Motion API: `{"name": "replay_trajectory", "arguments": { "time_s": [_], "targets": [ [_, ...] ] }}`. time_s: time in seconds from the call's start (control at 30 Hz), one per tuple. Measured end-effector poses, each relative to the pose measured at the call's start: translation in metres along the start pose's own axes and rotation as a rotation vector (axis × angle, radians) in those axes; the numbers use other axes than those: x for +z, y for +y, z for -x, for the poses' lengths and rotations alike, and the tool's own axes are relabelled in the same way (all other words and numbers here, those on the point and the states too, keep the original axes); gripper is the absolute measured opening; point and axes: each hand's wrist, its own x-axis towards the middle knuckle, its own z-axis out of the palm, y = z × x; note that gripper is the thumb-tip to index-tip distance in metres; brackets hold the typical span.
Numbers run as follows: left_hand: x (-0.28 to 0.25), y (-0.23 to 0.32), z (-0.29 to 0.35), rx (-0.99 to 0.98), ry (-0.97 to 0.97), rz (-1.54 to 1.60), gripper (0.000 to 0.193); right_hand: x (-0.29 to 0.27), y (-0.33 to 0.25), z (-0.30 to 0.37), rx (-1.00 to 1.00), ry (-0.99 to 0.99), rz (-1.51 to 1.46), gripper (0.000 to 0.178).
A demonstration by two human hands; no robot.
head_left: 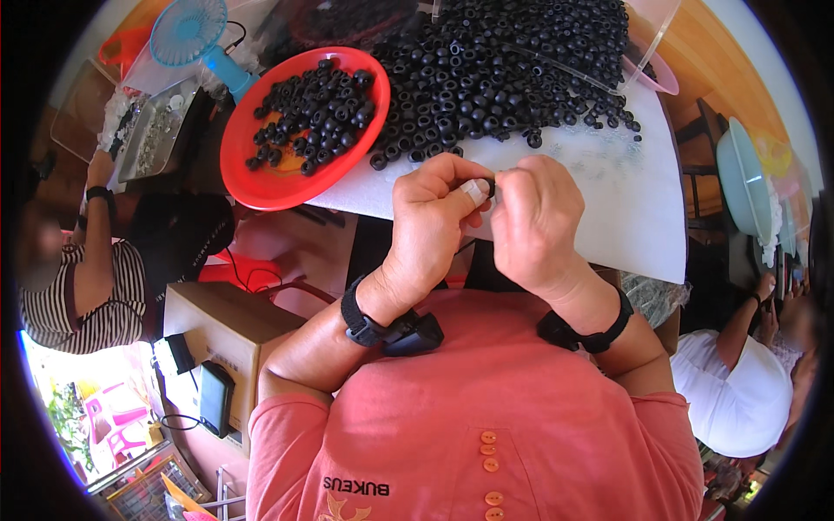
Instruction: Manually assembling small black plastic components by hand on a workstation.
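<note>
My left hand (432,208), with white tape round the thumb tip, pinches a small black round part (490,186) between thumb and fingers. Close against it is my right hand (540,221), its fingertips pressed together at that part; whatever they grip is hidden. Both hands are above the near edge of a white-covered table (625,226). Just beyond them spreads a large heap of black round parts with holes (469,87). A red plate (236,178) left of the heap bears more such parts. Tiny clear pieces (612,148) lie scattered to the right.
A blue fan (188,33) stands at the far left, near a metal tray (161,130). A cardboard box (213,321) is at my left side. Other people sit on the left, in a striped top (104,291), and on the right, in white (734,391).
</note>
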Motion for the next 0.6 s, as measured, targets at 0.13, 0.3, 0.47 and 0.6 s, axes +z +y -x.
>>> {"name": "replay_trajectory", "arguments": {
  "time_s": [0.13, 0.3, 0.47, 0.6],
  "targets": [
    [-0.001, 0.003, 0.002, -0.032, -0.005, 0.061, 0.008, 0.001, 0.003, 0.002, 0.027, 0.004, -0.076, 0.02],
    [-0.001, 0.0, -0.002, 0.036, -0.02, 0.086, 0.008, -0.001, -0.003, 0.007, 0.206, -0.046, -0.25, 0.024],
    [0.002, -0.002, -0.004, 0.078, -0.004, 0.08, 0.007, 0.014, -0.004, 0.011, 0.228, 0.025, -0.127, 0.028],
    [-0.001, 0.0, -0.005, 0.063, -0.026, 0.02, 0.009, 0.015, 0.0, 0.01, 0.195, 0.049, -0.113, 0.029]
  ]
}}
